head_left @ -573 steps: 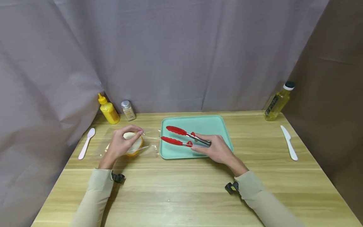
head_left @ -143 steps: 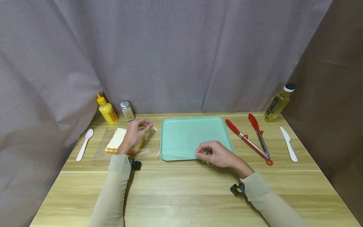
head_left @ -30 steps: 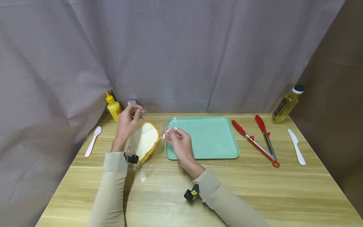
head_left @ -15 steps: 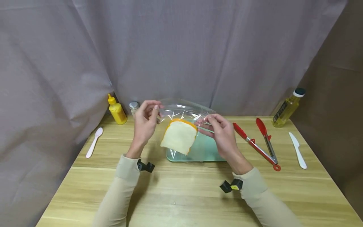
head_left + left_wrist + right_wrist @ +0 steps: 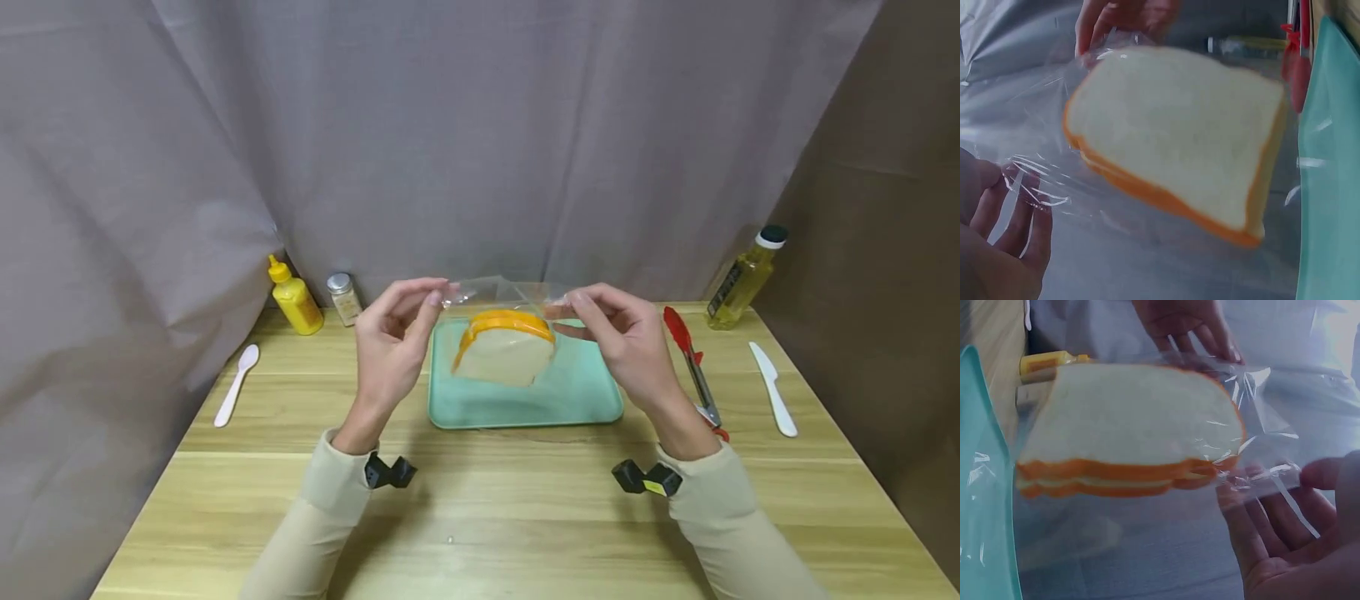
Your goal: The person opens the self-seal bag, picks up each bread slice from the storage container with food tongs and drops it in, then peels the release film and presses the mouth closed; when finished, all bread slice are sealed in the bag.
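Note:
A clear plastic bag (image 5: 487, 292) with bread slices (image 5: 504, 357) inside hangs above the mint-green tray (image 5: 517, 414). My left hand (image 5: 393, 346) pinches the bag's upper left corner between thumb and fingers. At the upper right corner, my right hand (image 5: 633, 346) pinches the film the same way. Both wrist views show white bread (image 5: 1179, 131) with an orange-brown crust; the right wrist view shows at least two stacked slices (image 5: 1129, 415). The bread leans inside the film, apart from both palms.
Red-tipped tongs (image 5: 701, 379), partly behind my right hand, and a white knife (image 5: 772, 387) lie at right. An oil bottle (image 5: 741, 287) stands behind them. At left are a spoon (image 5: 237, 383), a yellow squeeze bottle (image 5: 296, 300) and a shaker (image 5: 345, 300).
Earlier my right hand held the tongs; they now lie right of the tray. The bagged bread has been lifted from the table's left side to above the tray, with both hands holding the bag.

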`<state>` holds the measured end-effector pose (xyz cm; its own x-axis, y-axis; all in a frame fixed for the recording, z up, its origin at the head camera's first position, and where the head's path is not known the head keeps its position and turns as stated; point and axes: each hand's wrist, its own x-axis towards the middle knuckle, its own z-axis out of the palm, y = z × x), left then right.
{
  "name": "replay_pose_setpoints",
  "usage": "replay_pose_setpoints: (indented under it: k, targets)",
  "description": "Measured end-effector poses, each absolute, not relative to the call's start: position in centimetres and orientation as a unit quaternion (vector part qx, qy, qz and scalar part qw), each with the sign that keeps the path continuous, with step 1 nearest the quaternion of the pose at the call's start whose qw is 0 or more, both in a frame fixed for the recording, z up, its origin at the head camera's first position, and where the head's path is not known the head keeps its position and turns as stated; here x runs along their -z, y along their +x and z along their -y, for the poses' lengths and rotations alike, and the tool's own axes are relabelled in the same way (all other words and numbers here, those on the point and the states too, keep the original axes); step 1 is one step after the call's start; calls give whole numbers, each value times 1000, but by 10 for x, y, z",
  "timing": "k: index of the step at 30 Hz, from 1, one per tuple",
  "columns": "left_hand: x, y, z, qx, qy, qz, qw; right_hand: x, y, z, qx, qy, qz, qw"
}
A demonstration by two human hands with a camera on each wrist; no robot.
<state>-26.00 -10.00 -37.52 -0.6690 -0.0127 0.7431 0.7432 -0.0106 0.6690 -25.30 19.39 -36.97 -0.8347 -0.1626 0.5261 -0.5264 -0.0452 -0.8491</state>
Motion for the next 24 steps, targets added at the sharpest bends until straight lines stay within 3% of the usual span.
replay_pose_setpoints:
  k: [7,16,24]
  targets:
    - [370,-259,103,680,-267,605,316,366,-258,-202,-689,241,663,165]
    - [371,-249,91,691,-274,612,269,364,-253,-195,-653,258,691,173]
    - [370,-251,96,726,-230,586,276,362,-252,-200,-687,242,651,214]
